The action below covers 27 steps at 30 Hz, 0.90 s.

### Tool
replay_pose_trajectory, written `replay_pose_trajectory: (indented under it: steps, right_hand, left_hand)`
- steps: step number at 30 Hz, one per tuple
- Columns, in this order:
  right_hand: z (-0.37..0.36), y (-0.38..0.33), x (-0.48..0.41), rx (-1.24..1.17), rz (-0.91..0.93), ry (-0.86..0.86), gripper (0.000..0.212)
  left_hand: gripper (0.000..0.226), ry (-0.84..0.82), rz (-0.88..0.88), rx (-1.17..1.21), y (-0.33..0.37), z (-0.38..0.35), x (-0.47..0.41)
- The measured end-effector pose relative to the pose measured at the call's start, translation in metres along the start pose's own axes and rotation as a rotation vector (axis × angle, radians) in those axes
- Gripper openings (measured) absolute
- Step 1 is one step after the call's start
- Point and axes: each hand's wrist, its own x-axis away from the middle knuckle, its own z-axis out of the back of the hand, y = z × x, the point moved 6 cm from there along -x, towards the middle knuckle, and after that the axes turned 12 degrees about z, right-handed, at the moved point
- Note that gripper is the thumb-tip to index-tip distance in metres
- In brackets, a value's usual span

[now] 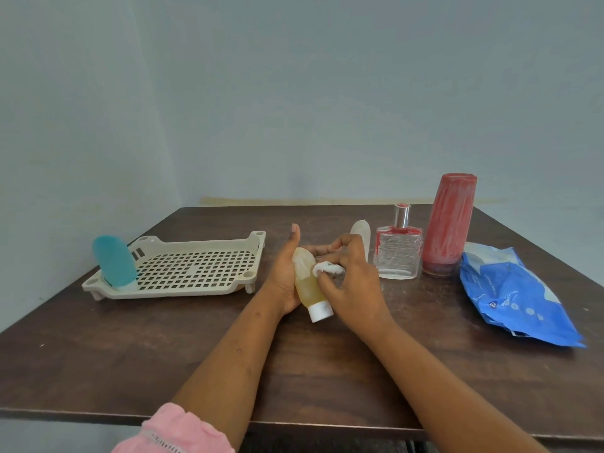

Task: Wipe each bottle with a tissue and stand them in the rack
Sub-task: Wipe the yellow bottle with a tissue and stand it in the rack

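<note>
My left hand (pixel 285 273) holds a yellow squeeze bottle (pixel 307 282) with a white cap, its cap end pointing toward me. My right hand (pixel 351 276) pinches a small crumpled white tissue (pixel 325 268) against the bottle's side. A teal bottle (pixel 114 261) stands cap-down at the front left corner of the beige perforated rack (pixel 196 286). Behind my right hand stands a whitish bottle (pixel 361 233), partly hidden. To its right are a square glass perfume bottle (pixel 397 253) and a tall red bottle (pixel 449 223), both upright on the table.
A blue tissue pack (pixel 510 292) lies at the right of the dark wooden table (pixel 163 354). A pale wall rises close behind the table. A pink sleeve (pixel 173 433) shows at the bottom edge.
</note>
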Motion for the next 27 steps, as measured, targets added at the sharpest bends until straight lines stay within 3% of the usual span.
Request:
replay_pose_trajectory:
  steps: [6,12,15,18,22,27]
  right_hand:
    - [-0.006,-0.005,0.004,-0.012,0.072,-0.069,0.028]
    - [-0.001,-0.005,-0.001,-0.014,0.032,-0.001,0.037]
    - [-0.007,-0.007,0.002,-0.018,0.05,-0.054,0.037]
    - [-0.011,-0.008,0.006,-0.005,0.061,-0.115,0.038]
    - [-0.006,-0.005,0.001,0.043,0.062,-0.047,0.04]
    - [-0.011,-0.017,0.005,0.03,0.106,-0.131,0.046]
  left_hand:
    - [0.073,0.041,0.015,0.014,0.0,0.004,-0.001]
    - [0.087,0.04,0.004,-0.037,-0.002,0.006,-0.003]
    - [0.087,0.061,0.04,-0.03,-0.003,0.008,-0.003]
    - [0.103,0.078,0.055,-0.048,-0.003,0.008,-0.003]
    - [0.094,0.086,0.051,0.009,-0.005,0.008,-0.003]
    - [0.118,0.129,0.067,-0.068,-0.003,0.01,0.001]
